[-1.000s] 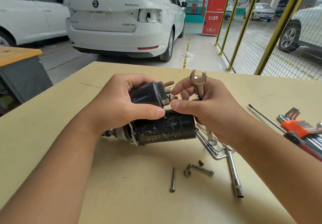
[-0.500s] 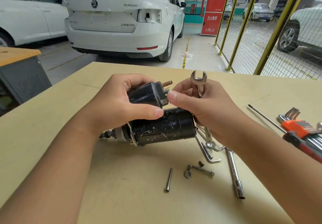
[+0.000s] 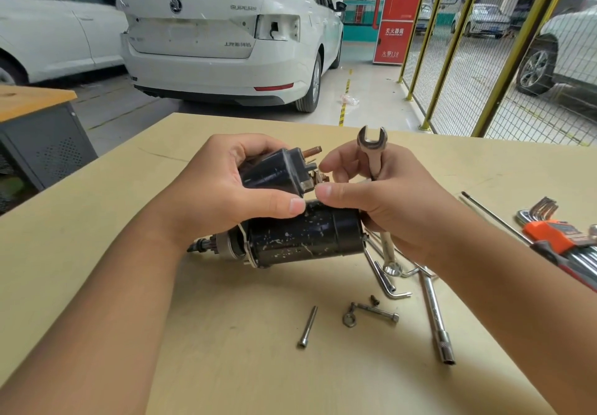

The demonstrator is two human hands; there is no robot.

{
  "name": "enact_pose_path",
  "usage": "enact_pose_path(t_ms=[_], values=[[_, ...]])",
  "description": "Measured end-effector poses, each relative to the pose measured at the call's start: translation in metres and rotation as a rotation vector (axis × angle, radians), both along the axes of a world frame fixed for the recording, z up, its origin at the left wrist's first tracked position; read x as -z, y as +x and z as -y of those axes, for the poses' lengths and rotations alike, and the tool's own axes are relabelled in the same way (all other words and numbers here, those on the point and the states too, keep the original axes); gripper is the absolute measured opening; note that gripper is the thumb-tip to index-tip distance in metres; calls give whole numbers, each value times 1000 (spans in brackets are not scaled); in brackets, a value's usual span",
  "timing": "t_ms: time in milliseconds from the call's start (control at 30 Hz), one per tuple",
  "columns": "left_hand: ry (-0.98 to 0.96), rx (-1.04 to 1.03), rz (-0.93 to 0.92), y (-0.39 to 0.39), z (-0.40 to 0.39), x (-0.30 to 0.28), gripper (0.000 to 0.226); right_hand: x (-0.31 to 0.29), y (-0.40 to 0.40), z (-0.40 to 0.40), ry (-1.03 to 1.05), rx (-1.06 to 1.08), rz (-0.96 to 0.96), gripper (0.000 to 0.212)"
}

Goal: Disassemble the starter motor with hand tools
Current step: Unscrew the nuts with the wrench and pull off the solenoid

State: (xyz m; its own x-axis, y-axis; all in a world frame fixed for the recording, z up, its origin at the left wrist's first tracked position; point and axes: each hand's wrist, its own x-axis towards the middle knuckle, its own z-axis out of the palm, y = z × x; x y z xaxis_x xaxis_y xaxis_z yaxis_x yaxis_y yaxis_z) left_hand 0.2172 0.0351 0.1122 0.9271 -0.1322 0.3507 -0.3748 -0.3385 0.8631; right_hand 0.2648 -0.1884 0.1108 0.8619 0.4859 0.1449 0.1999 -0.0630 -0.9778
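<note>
1. My left hand (image 3: 223, 195) wraps the solenoid (image 3: 274, 169) on top of the starter motor (image 3: 300, 237), fingers curled over its far side and thumb across the front. I judge this grip keeps the whole unit from rolling while I work at its terminal end.
2. The starter motor lies on its side on the wooden table (image 3: 226, 350), pinion end toward my left, its black body tilted slightly up at the right.
3. My right hand (image 3: 381, 201) does two jobs. The back fingers hold the open-end wrench (image 3: 373, 149) against my palm, its mouth pointing up and clear of the work, so it is parked, not in use.
4. My right thumb and forefinger close on the small nut (image 3: 319, 178) at the lower terminal, just below the bare copper stud (image 3: 311, 152). It seems loose enough to spin off by hand.
5. The loose bolts (image 3: 308, 325) lie near my edge of the table, with the socket extension (image 3: 436, 314) and hex keys (image 3: 384, 279) beside them, all within reach but out of the way.
</note>
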Motion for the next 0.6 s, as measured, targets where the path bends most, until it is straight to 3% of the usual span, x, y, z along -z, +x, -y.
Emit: enact_pose_path(t_ms=[133, 267, 367, 500, 600], values=[[12, 6, 8, 0, 0, 0, 54, -3, -2, 0, -1, -26, 8, 30], [-7, 6, 9, 0, -1, 1, 55, -3, -1, -1, 7, -22, -3, 11], [-8, 8, 10, 1, -2, 2, 54, -4, 1, 1, -6, -58, -32, 21], [-4, 12, 14, 1, -3, 2, 53, -3, -2, -2, -24, -9, 75, 14], [-17, 17, 10, 1, -3, 2, 53, -6, 0, 0, -50, -19, 46, 15]])
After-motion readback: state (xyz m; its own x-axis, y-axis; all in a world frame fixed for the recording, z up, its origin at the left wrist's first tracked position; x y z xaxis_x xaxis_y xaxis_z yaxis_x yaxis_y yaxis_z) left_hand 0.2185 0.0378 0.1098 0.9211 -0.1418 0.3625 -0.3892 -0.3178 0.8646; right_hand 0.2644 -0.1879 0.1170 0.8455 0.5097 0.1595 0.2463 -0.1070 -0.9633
